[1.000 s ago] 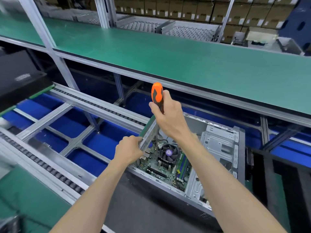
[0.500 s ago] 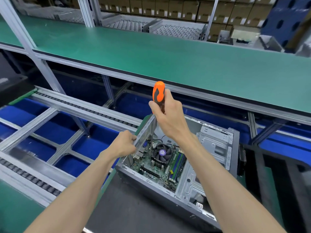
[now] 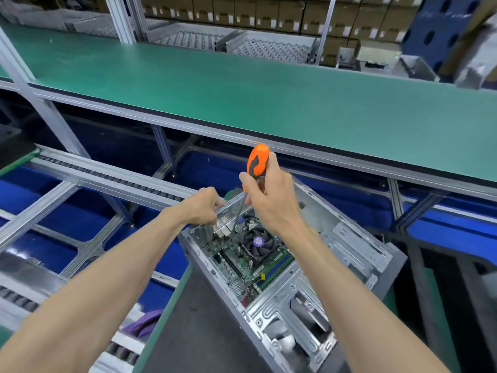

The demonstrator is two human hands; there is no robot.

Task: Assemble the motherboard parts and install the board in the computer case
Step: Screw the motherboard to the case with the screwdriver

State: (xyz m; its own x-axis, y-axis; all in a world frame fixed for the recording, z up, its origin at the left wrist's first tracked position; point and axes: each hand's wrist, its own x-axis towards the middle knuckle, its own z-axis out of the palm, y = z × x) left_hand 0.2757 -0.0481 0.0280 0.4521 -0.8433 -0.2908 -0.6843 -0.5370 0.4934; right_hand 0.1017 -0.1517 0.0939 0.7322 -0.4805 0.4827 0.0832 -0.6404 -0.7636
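Observation:
An open grey computer case (image 3: 349,267) lies on its side on a dark mat. Inside it sits the green motherboard (image 3: 236,262) with a black CPU fan (image 3: 256,242) and blue memory slots. My right hand (image 3: 269,195) grips an orange and black screwdriver (image 3: 257,160) held nearly upright, its shaft pointing down into the rear corner of the board. My left hand (image 3: 201,205) grips the case's rear top edge beside the shaft. The screwdriver tip is hidden among the board's rear ports.
A long green workbench (image 3: 269,95) runs across behind the case. Roller rails (image 3: 107,176) over a blue floor lie to the left. A purple cloth (image 3: 145,323) lies low at the left. Stacked cardboard boxes (image 3: 242,12) line the back.
The view has swung right and down, so the case sits lower and more central. Both hands keep their holds; the screwdriver stays upright over the board's rear corner.

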